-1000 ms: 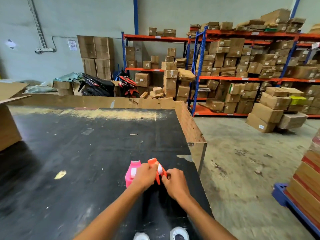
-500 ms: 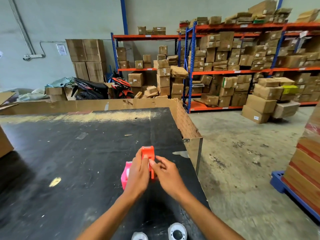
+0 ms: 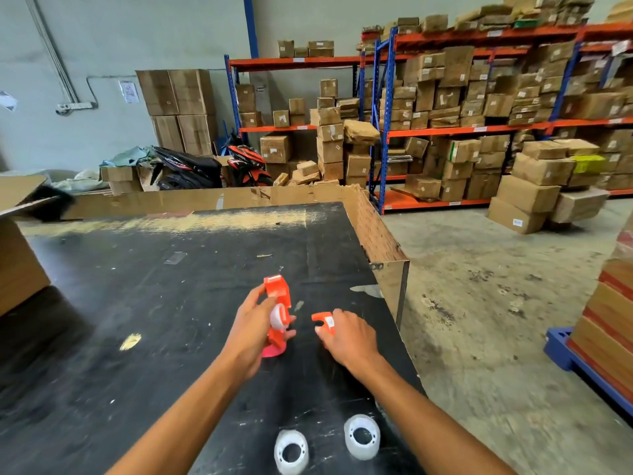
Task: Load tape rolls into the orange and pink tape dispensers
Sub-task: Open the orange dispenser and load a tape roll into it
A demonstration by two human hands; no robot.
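Near table edge, two tape rolls (image 3: 361, 437); left hand (image 3: 247, 332) gripping orange dispenser (image 3: 278, 311), right hand (image 3: 347, 337) pinching orange piece (image 3: 323, 322).

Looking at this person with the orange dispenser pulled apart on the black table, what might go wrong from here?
The right hand holds a small orange piece apart from the orange dispenser in the left hand; it may be hard to refit, or get dropped. The two tape rolls sit near the black table's front edge and might get knocked off. The pink dispenser is mostly hidden under the left hand and could be bumped.
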